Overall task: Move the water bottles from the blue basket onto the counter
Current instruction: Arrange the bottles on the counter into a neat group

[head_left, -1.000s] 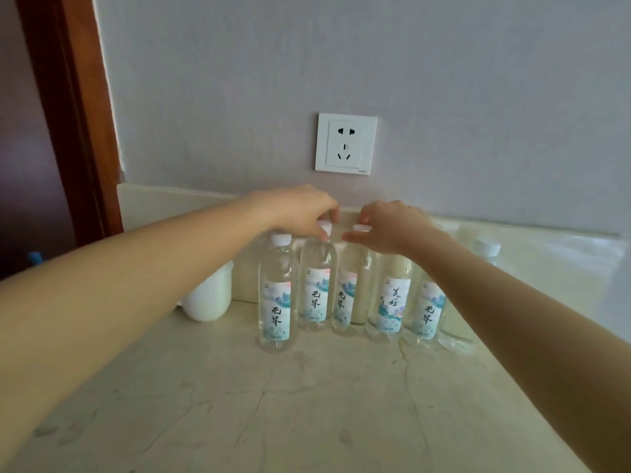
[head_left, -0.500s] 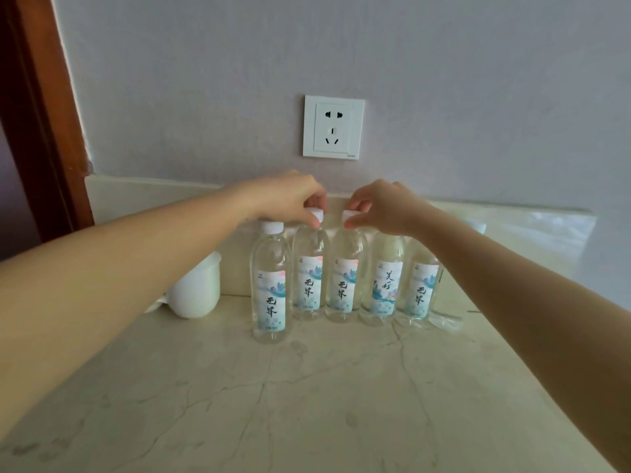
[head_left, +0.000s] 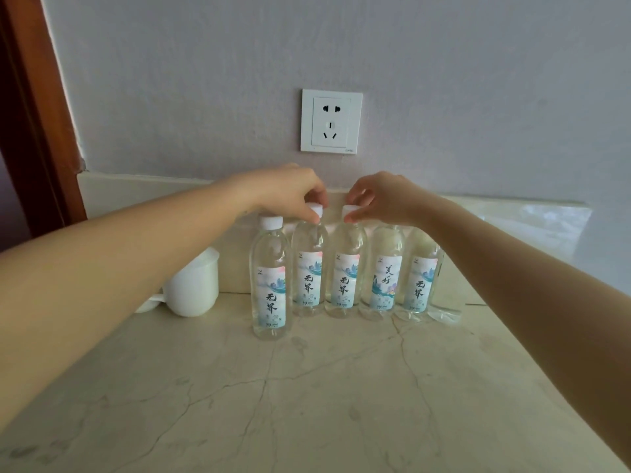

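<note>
Head view: my left hand (head_left: 290, 191) pinches the second bottle (head_left: 309, 264) by its cap, my right hand (head_left: 382, 196) the third bottle (head_left: 345, 268); both stand far on the table (head_left: 307, 404). I'd release straight upward, gently.

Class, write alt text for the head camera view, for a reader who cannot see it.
Two bare hands each pinch the white cap of a water bottle: the left hand and the right hand. Five bottles stand in a row on a marble counter, below a wall socket, beside a white cup.
</note>
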`<state>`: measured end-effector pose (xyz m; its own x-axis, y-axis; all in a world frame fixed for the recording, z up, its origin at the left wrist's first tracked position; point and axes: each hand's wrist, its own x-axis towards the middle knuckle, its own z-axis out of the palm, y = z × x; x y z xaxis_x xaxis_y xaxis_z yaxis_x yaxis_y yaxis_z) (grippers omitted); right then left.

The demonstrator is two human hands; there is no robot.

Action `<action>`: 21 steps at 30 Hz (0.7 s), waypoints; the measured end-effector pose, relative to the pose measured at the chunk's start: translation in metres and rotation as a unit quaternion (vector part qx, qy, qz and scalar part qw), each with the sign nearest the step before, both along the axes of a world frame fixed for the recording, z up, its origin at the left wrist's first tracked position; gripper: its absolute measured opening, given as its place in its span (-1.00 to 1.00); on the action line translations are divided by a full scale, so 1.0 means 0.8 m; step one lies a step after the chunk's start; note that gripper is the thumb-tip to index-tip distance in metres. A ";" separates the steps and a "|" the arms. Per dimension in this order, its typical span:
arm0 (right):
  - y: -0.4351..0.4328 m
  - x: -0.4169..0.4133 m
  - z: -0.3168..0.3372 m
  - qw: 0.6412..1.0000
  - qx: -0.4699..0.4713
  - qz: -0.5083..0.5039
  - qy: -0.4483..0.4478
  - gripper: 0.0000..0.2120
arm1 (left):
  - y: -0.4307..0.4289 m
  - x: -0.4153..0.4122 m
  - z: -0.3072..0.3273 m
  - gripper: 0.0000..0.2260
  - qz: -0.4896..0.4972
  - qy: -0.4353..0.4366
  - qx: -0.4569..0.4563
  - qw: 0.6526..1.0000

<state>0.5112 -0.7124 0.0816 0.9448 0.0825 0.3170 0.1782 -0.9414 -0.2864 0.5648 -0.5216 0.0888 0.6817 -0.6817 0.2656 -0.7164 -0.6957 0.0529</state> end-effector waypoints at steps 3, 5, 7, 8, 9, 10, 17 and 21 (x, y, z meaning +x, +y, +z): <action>-0.013 -0.010 0.009 1.000 0.018 -0.005 -0.006 -0.59 | -0.015 -0.005 0.002 -0.61 -0.021 -0.034 -0.015 0.999; -0.026 -0.018 0.013 1.000 -0.022 -0.015 0.006 -0.63 | -0.029 -0.007 0.002 -0.57 -0.035 -0.037 -0.025 0.998; -0.037 -0.025 0.011 0.997 -0.066 -0.028 0.032 -0.62 | -0.040 -0.010 0.003 -0.59 -0.038 -0.024 -0.003 0.999; -0.042 -0.027 0.009 0.995 -0.079 -0.031 0.042 -0.60 | -0.044 -0.010 0.004 -0.62 -0.038 -0.013 0.012 0.999; -0.045 -0.029 0.007 0.995 -0.085 -0.031 0.046 -0.59 | -0.047 -0.011 0.005 -0.65 -0.038 -0.002 0.021 0.999; -0.048 -0.029 0.005 0.995 -0.085 -0.028 0.044 -0.58 | -0.049 -0.011 0.005 -0.68 -0.036 0.006 0.022 0.999; -0.050 -0.018 -0.004 0.995 -0.094 -0.030 0.005 -0.62 | -0.058 -0.009 -0.003 -0.69 -0.019 -0.027 0.003 0.999; -0.052 -0.017 -0.011 0.994 -0.104 -0.031 -0.004 -0.62 | -0.057 -0.012 -0.005 -0.69 -0.015 -0.039 0.010 0.999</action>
<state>0.4979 -0.7542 0.0730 0.9479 0.0880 0.3062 0.1185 -0.9895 -0.0823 0.5554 -0.5676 0.0850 0.6391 -0.7066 0.3036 -0.7378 -0.6748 -0.0175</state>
